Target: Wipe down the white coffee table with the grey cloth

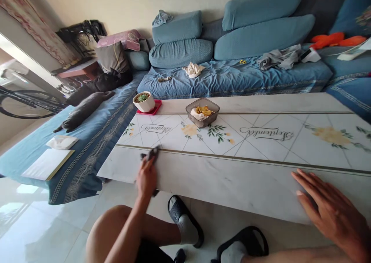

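At the left, our left hand (146, 180) closes tightly around a dark cloth (151, 154), which sits at the near edge of a white marble-look table (220, 185). Farther along the tabletop stand a white pot of succulent (143, 101) on a red coaster (153, 108), then a smoky plastic basket (202, 112) holding yellow pieces and crumpled tissue. At the right, our right hand (329, 212) lies wide open on the table's near edge, fingers spread, holding nothing.

Head view, close, looking down across low table (232, 185) toward sofa (232, 77).
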`<state>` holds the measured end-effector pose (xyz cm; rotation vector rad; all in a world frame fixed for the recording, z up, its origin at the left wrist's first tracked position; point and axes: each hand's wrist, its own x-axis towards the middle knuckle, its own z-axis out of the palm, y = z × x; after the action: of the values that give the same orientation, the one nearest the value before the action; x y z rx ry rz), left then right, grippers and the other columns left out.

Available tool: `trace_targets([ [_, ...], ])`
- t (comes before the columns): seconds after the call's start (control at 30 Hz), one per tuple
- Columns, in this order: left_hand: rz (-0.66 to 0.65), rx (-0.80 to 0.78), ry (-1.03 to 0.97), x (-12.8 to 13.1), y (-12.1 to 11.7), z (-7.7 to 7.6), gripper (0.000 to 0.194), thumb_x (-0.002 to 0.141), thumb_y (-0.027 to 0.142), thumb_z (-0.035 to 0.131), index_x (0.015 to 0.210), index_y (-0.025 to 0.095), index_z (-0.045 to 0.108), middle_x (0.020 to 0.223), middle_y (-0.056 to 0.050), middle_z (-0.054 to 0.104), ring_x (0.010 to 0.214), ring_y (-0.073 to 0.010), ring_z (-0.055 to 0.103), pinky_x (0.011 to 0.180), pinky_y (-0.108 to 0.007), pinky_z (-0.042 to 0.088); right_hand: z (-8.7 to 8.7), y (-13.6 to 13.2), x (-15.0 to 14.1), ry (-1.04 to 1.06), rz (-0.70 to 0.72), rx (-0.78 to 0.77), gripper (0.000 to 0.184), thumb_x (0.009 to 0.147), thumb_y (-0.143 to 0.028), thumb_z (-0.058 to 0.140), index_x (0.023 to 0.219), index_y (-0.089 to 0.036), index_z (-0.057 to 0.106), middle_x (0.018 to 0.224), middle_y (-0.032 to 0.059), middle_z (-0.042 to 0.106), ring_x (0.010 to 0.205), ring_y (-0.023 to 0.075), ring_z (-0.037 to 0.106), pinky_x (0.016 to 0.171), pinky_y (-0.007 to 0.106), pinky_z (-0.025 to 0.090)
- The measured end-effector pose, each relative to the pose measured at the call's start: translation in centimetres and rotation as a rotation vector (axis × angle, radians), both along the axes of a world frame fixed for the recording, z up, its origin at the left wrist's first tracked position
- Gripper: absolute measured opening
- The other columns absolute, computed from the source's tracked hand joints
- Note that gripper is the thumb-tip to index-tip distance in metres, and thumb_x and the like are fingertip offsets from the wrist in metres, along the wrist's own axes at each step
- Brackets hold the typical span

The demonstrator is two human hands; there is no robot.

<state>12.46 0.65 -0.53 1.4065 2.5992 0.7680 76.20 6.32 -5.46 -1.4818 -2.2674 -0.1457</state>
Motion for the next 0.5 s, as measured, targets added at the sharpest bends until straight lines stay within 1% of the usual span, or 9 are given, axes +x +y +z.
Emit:
trace_targets([
  [0.07, -0.298, 0.001, -0.024, 9.6, 0.5, -1.6, 0.063, 0.108, 0.012, 0.042, 0.161, 0.029, 0.072, 0.172, -0.009, 0.065, 0.161, -0.0312, 0.059, 0.135, -0.051, 0.055, -0.1, 0.0, 0.1, -0.006, 0.022, 0.018, 0.068, 0.121, -0.05, 0.037, 0.188, -0.039, 0.027, 0.18, 0.0072, 0.05, 0.158, 0.0414, 0.056, 0.133, 0.063, 0.047],
  [0.1, -0.496, 0.005, -0.043, 14.8, 0.8, -2.2, 0.067, 0.106, 0.01, 0.044, 0.166, 0.032, 0.068, 0.172, -0.007, 0.065, 0.164, -0.0291, 0.057, 0.138, -0.05, 0.051, -0.3, 0.1, 0.3, -0.01, 0.035, 0.032, 0.068, 0.122, -0.049, 0.038, 0.188, -0.039, 0.027, 0.179, 0.0081, 0.05, 0.158, 0.0418, 0.057, 0.132, 0.064, 0.048],
  [0.17, -0.791, 0.053, -0.057, 24.1, 1.5, -3.0, 0.064, 0.108, 0.015, 0.049, 0.168, 0.026, 0.065, 0.177, -0.012, 0.06, 0.167, -0.0308, 0.053, 0.145, -0.053, 0.042, -0.6, 0.2, 0.7, -0.029, 0.037, 0.044, 0.067, 0.122, -0.047, 0.038, 0.188, -0.037, 0.028, 0.179, 0.0096, 0.05, 0.159, 0.0425, 0.056, 0.131, 0.064, 0.048],
  [0.23, -0.962, 0.105, -0.052, 29.6, 2.2, -3.0, 0.055, 0.112, 0.022, 0.05, 0.163, 0.018, 0.069, 0.176, -0.017, 0.059, 0.168, -0.0327, 0.052, 0.146, -0.051, 0.038, -0.9, 0.4, 1.1, -0.044, 0.047, 0.041, 0.066, 0.123, -0.046, 0.036, 0.188, -0.034, 0.03, 0.179, 0.0117, 0.051, 0.161, 0.0436, 0.053, 0.133, 0.066, 0.047],
  [0.27, -1.005, 0.116, -0.052, 30.3, 2.5, -2.8, 0.052, 0.114, 0.025, 0.05, 0.161, 0.017, 0.071, 0.175, -0.018, 0.06, 0.167, -0.0326, 0.053, 0.146, -0.05, 0.038, -1.0, 0.4, 1.4, -0.048, 0.054, 0.034, 0.066, 0.123, -0.046, 0.035, 0.187, -0.032, 0.031, 0.179, 0.0126, 0.051, 0.162, 0.0436, 0.052, 0.134, 0.065, 0.046],
  [0.3, -1.022, 0.113, -0.054, 29.6, 2.6, -2.6, 0.052, 0.113, 0.024, 0.05, 0.16, 0.017, 0.072, 0.174, -0.018, 0.061, 0.166, -0.0317, 0.054, 0.146, -0.048, 0.038, -1.1, 0.5, 1.5, -0.047, 0.058, 0.025, 0.065, 0.123, -0.045, 0.035, 0.186, -0.03, 0.034, 0.179, 0.0132, 0.051, 0.162, 0.0431, 0.051, 0.136, 0.064, 0.044],
  [0.37, -0.958, 0.073, -0.051, 24.3, 2.4, -2.1, 0.057, 0.111, 0.017, 0.047, 0.162, 0.02, 0.07, 0.174, -0.014, 0.063, 0.166, -0.0285, 0.054, 0.146, -0.047, 0.037, -1.0, 0.5, 1.7, -0.036, 0.059, 0.009, 0.064, 0.122, -0.045, 0.036, 0.184, -0.027, 0.039, 0.178, 0.0142, 0.051, 0.163, 0.0419, 0.05, 0.138, 0.062, 0.042],
  [0.43, -0.76, 0.01, -0.025, 15.3, 1.3, -1.4, 0.068, 0.106, 0.008, 0.041, 0.166, 0.024, 0.066, 0.174, -0.009, 0.063, 0.167, -0.0266, 0.053, 0.146, -0.049, 0.036, -0.8, 0.4, 1.5, -0.024, 0.053, -0.002, 0.063, 0.122, -0.045, 0.037, 0.182, -0.025, 0.043, 0.177, 0.0144, 0.052, 0.164, 0.0408, 0.05, 0.14, 0.06, 0.04],
  [0.5, -0.44, -0.056, 0.01, 4.8, 0.0, -0.3, 0.069, 0.105, 0.007, 0.036, 0.164, 0.024, 0.069, 0.172, -0.009, 0.065, 0.164, -0.0296, 0.056, 0.143, -0.051, 0.042, -0.4, 0.2, 1.0, -0.021, 0.048, -0.018, 0.062, 0.122, -0.044, 0.038, 0.18, -0.023, 0.044, 0.178, 0.0148, 0.052, 0.165, 0.0399, 0.049, 0.141, 0.059, 0.037],
])
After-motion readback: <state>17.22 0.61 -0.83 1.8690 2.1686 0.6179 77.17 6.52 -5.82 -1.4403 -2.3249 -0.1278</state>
